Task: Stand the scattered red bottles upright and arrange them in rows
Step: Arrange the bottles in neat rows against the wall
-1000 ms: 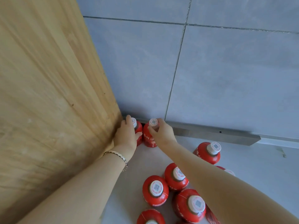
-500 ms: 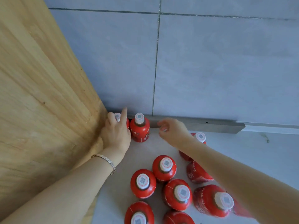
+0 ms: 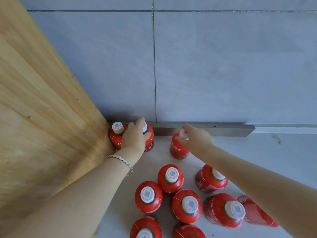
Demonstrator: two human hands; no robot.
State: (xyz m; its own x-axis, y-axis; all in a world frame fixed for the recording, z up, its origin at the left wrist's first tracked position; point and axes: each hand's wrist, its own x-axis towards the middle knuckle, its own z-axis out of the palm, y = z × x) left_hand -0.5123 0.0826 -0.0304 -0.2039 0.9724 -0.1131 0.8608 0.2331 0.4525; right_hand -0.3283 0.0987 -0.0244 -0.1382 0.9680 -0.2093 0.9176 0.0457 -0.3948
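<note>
While my left hand wraps over the second bottle in the corner, fingers curled around its neck and white cap, the first bottle stands just beside it, touching the grainy wooden panel. My right hand pinches the ribbed cap of a third bottle, upright on the smooth pale floor, near the brushed metal strip under the matte grey tiles. Closer to me, more round-shouldered glossy red bottles cluster loosely, mostly upright, flat caps printed with square codes; one at the far right lies on its side. A linked bracelet circles my left wrist.
</note>
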